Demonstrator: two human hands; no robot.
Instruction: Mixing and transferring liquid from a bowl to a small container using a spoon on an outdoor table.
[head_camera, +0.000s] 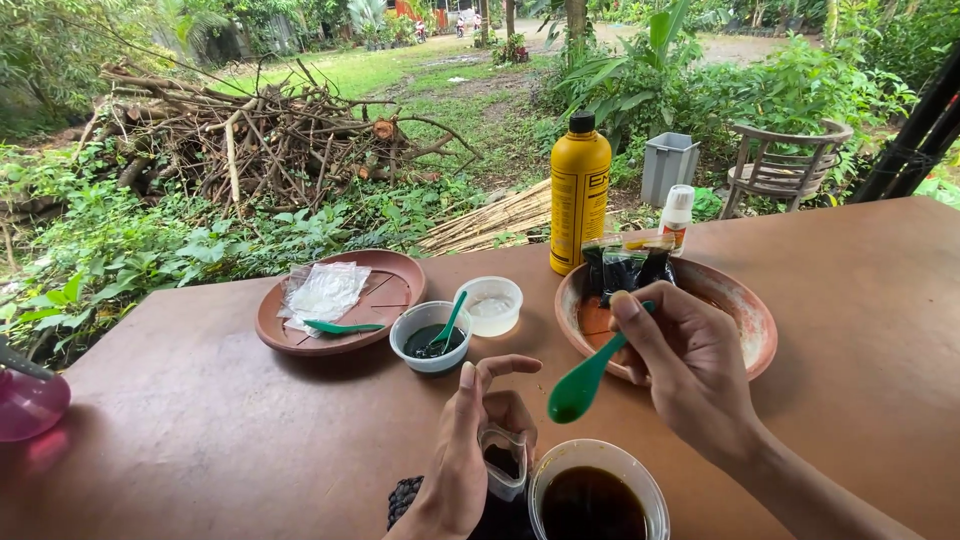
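Observation:
My left hand (465, 450) grips a small clear container (503, 462) with dark matter in it, held near the table's front edge. Beside it stands a clear cup of dark brown liquid (595, 495). My right hand (690, 365) holds a green plastic spoon (585, 382) by its handle, bowl pointing down toward the cup and the small container. Behind the right hand a brown clay saucer (745, 310) carries small black packets (625, 268).
A second brown saucer (395, 285) holds a clear plastic bag and a green spoon. A white cup of dark paste with a spoon (430, 338) and an empty clear cup (490, 303) stand mid-table. A yellow bottle (579, 195), a small white bottle (678, 215), a pink flask (28, 403) at left.

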